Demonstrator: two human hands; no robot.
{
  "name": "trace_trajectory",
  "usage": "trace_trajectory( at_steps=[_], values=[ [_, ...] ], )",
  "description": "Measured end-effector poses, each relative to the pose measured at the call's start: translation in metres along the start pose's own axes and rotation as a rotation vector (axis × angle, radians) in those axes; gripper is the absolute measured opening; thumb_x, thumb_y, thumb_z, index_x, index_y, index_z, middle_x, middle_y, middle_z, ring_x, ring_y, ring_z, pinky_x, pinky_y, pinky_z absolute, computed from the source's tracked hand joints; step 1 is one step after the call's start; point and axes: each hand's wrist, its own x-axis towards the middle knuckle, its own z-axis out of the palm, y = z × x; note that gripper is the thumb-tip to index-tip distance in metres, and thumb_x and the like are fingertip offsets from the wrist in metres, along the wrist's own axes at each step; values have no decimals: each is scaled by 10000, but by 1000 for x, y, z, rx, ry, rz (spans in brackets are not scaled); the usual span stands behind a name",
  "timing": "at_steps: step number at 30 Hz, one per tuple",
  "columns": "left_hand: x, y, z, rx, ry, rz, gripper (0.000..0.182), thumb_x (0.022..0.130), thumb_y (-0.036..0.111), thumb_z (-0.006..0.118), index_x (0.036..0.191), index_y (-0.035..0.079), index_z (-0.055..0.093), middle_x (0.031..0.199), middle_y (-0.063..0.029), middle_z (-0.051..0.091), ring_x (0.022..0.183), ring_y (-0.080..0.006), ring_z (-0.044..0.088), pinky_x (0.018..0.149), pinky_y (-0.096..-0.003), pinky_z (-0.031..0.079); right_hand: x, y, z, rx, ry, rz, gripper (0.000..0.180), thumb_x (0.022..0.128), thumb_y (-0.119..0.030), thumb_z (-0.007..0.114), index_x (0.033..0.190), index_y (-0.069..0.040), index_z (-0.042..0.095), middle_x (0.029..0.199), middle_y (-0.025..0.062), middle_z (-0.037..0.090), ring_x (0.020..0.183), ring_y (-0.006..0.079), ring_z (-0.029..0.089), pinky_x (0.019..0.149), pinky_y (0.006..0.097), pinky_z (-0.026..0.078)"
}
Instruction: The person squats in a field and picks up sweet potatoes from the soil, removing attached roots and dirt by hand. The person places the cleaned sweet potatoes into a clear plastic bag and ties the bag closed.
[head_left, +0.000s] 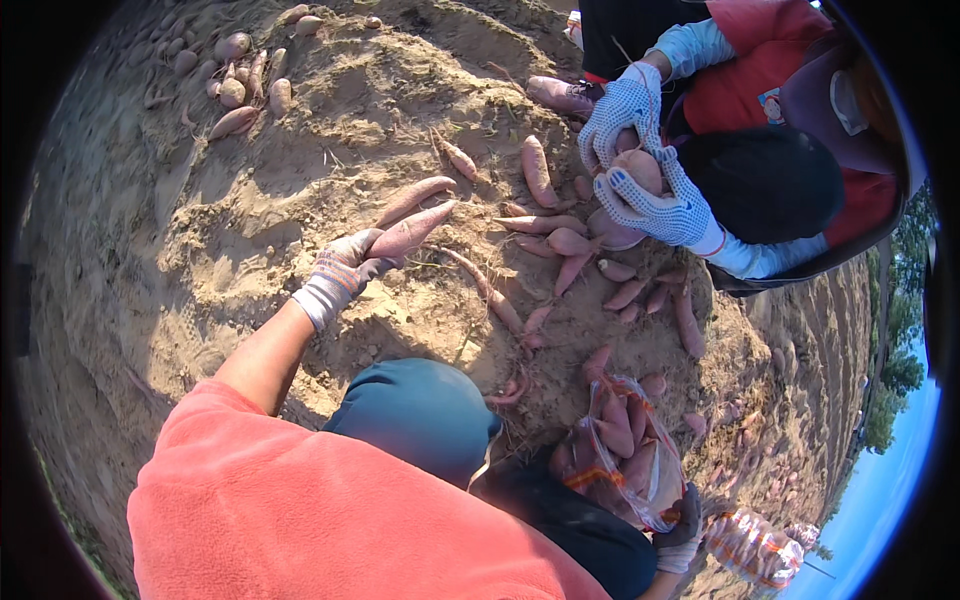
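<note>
My left hand, in a grey and white work glove, grips a reddish sweet potato by its near end. Another long sweet potato lies on the soil just beyond it. At the lower right my right hand, also gloved, holds the edge of a clear plastic bag with orange bands. Inside the bag are several sweet potatoes. Between my hands, a thin curved sweet potato and several others lie on the dirt.
At the upper right a co-worker's two hands in dotted white gloves hold a large sweet potato. A sweet potato heap lies at the upper left. Filled bags rest at the lower right. My bent knee is in front.
</note>
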Motion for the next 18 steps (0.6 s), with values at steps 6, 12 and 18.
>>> trace_trajectory(
  at_steps=[6, 12, 18],
  values=[
    [0, 35, 4, 422, 34, 105, 344, 766, 154, 742, 1073, 77, 608, 910, -111, 680, 846, -271, 646, 735, -364, 507, -3, 5, 1, -22, 27, -102, 441, 794, 3, 641, 1219, -50, 534, 974, 112, 590, 984, 262, 574, 882, 366, 465],
    [8, 10, 12, 562, -16, -73, 474, 799, 181, 685, 1222, 100, 487, 944, -194, 653, 907, -377, 621, 790, -439, 489, -7, 8, 6, 95, 73, -135, 374, 862, -6, 567, 1228, -81, 541, 1189, 129, 557, 927, 211, 568, 799, 314, 486],
    [35, 32, 36, 646, -681, -148, 382, 813, 340, 671, 1085, 74, 636, 913, -170, 680, 872, -339, 648, 771, -397, 498, -7, -1, 7, 135, 167, -198, 376, 869, 39, 525, 1228, -70, 548, 1274, 173, 507, 1065, 257, 554, 875, 338, 485]
  ],
)
